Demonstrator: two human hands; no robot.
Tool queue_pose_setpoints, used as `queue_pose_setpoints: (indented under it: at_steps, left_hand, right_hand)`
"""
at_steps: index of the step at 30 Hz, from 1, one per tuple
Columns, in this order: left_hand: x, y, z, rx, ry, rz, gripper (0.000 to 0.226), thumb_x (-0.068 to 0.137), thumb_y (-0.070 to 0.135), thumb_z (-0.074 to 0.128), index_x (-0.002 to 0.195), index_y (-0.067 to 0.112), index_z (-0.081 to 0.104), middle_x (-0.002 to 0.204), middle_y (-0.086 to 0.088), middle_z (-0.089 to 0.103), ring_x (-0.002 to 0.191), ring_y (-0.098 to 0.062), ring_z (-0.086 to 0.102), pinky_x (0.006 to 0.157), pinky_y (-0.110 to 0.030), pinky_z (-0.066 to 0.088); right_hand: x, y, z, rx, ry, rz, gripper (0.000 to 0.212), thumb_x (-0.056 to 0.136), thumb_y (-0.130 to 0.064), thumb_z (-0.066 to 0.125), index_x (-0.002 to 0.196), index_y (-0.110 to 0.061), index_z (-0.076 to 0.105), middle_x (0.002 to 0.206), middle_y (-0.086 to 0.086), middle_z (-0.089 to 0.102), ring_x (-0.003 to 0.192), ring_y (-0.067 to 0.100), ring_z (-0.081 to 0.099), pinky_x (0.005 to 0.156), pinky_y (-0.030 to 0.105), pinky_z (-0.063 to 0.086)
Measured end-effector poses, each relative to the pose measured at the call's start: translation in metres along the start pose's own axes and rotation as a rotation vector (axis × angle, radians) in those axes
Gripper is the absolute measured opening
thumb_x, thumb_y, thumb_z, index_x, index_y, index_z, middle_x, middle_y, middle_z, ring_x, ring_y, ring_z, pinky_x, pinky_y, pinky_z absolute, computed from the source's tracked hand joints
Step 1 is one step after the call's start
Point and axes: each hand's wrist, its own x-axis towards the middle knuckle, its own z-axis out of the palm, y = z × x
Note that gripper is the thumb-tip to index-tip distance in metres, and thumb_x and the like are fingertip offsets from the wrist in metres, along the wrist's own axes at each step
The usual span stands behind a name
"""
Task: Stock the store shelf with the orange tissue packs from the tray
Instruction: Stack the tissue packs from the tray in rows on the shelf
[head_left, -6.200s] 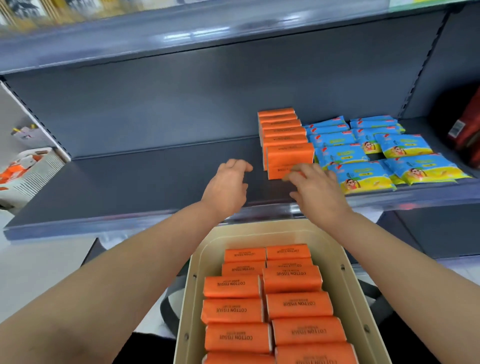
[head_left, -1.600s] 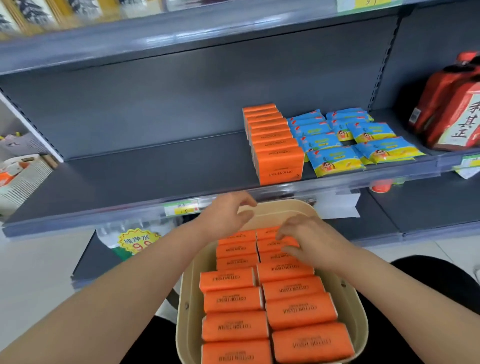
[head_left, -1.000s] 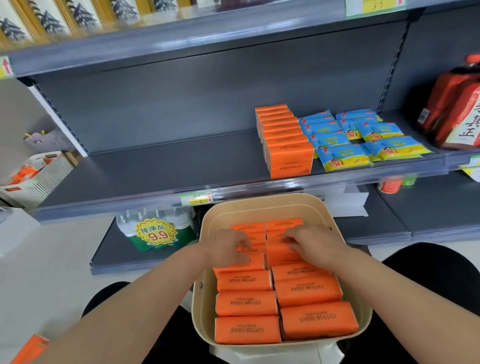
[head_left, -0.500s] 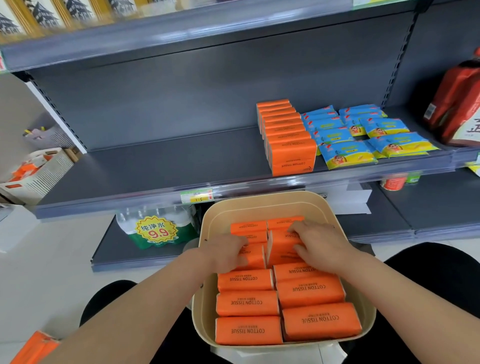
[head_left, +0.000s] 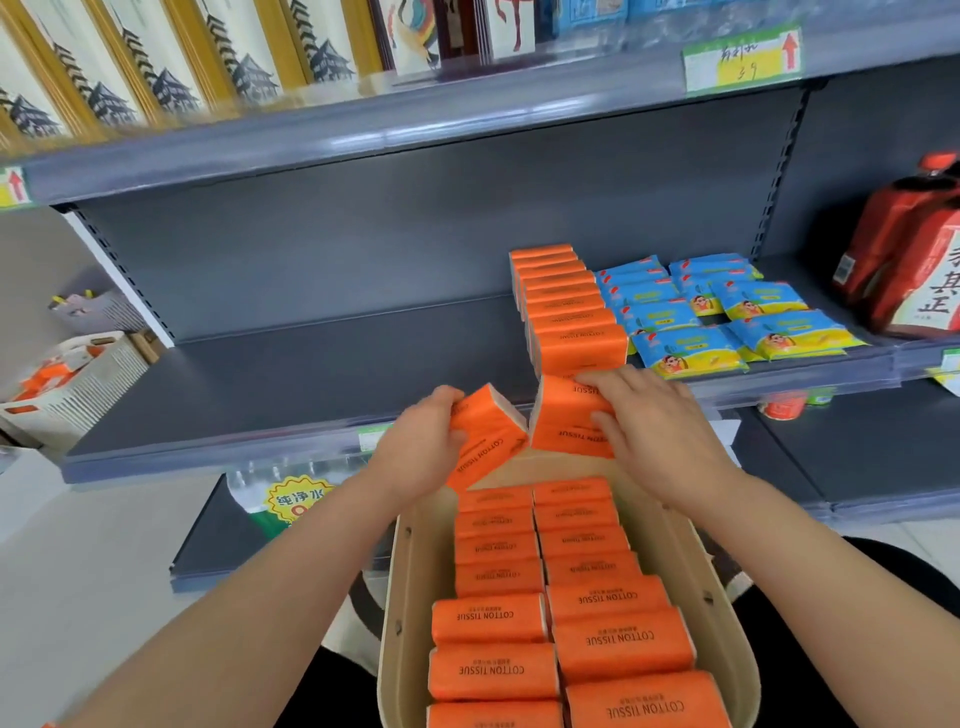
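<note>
- Two orange tissue packs are up out of the tray, held just before the shelf's front lip. The tilted pack (head_left: 485, 441) leans with its lettering running aslant. The upright pack (head_left: 566, 421) stands at three o'clock from it. Whether their near corners touch or only nearly meet, I cannot tell.
- The left hand (head_left: 423, 447) grasps the tilted pack, fingers wrapped over its far top edge; the thumb is hidden.
- The right hand (head_left: 649, 421) grasps the upright pack, fingers curled across its top and front face; its thumb is out of sight too.
- At six o'clock below them sits the cream tray (head_left: 405, 597), with the stacked packs (head_left: 597, 639) lying in two columns. The nearest ones are cut off by the bottom edge, and the tray's far wall is covered by the hands.
- On the grey shelf (head_left: 291, 384), at twelve o'clock from the right hand, an orange row (head_left: 566, 322) stands on edge, one behind another; the foot of the front one is hidden by the upright pack.
- Blue-and-yellow packets (head_left: 727, 322) lie at three o'clock from that row. Red bags (head_left: 914, 260) beyond are clipped by the picture's right edge.
- At seven o'clock from the left hand, a yellow starburst sign (head_left: 298, 501) is partly covered by the forearm, its price unreadable.
</note>
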Motion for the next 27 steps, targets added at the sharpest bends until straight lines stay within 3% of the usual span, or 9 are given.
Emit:
queue_pose_setpoints:
  at_steps: [3, 7, 11, 17, 22, 27]
  left_hand:
    - [0.022, 0.006, -0.018, 0.001, 0.147, -0.013, 0.039, 0.088, 0.011, 0.052, 0.126, 0.017, 0.047, 0.117, -0.006, 0.059, 0.109, -0.028, 0.052, 0.085, -0.041, 0.045]
    - [0.060, 0.008, -0.028, 0.073, 0.208, -0.021, 0.041, 0.089, 0.007, 0.049, 0.128, 0.018, 0.048, 0.117, -0.008, 0.056, 0.109, -0.029, 0.046, 0.084, -0.045, 0.046]
    - [0.099, 0.002, -0.020, 0.182, 0.148, -0.056, 0.042, 0.092, 0.010, 0.048, 0.132, 0.021, 0.045, 0.119, -0.006, 0.052, 0.112, -0.027, 0.042, 0.076, -0.041, 0.045]
    - [0.152, -0.013, 0.004, 0.387, 0.001, -0.028, 0.042, 0.088, 0.007, 0.050, 0.128, 0.020, 0.046, 0.119, -0.005, 0.051, 0.112, -0.027, 0.043, 0.083, -0.044, 0.049]
    - [0.212, -0.021, 0.012, 0.364, -0.037, -0.087, 0.036, 0.088, 0.004, 0.049, 0.123, 0.011, 0.048, 0.121, -0.009, 0.051, 0.117, -0.028, 0.041, 0.087, -0.043, 0.047]
    - [0.277, -0.027, 0.020, 0.338, 0.007, -0.179, 0.047, 0.090, 0.005, 0.049, 0.135, 0.020, 0.044, 0.128, -0.009, 0.046, 0.124, -0.027, 0.037, 0.091, -0.041, 0.045]
  right_hand:
    - [0.030, 0.004, -0.011, -0.040, 0.111, 0.001, 0.041, 0.085, -0.016, 0.064, 0.125, -0.020, 0.057, 0.112, 0.005, 0.062, 0.101, 0.032, 0.056, 0.081, 0.044, 0.041]
    - [0.074, 0.015, -0.020, -0.086, 0.160, 0.041, 0.041, 0.089, -0.017, 0.060, 0.129, -0.021, 0.053, 0.118, 0.006, 0.058, 0.109, 0.033, 0.052, 0.087, 0.048, 0.039]
    - [0.117, 0.029, -0.015, -0.127, 0.116, 0.084, 0.040, 0.094, -0.018, 0.052, 0.133, -0.025, 0.047, 0.125, 0.003, 0.053, 0.116, 0.029, 0.044, 0.089, 0.046, 0.035]
    - [0.166, 0.045, 0.002, -0.098, 0.096, 0.056, 0.039, 0.094, -0.016, 0.052, 0.132, -0.023, 0.049, 0.124, 0.005, 0.053, 0.113, 0.031, 0.044, 0.088, 0.050, 0.038]
    - [0.204, 0.065, 0.017, -0.153, 0.116, 0.050, 0.041, 0.094, -0.016, 0.051, 0.133, -0.025, 0.048, 0.122, 0.006, 0.054, 0.112, 0.031, 0.046, 0.085, 0.047, 0.038]
    - [0.238, 0.089, 0.034, -0.149, 0.109, 0.060, 0.044, 0.094, -0.015, 0.050, 0.135, -0.028, 0.045, 0.126, 0.003, 0.052, 0.116, 0.029, 0.043, 0.088, 0.046, 0.037]
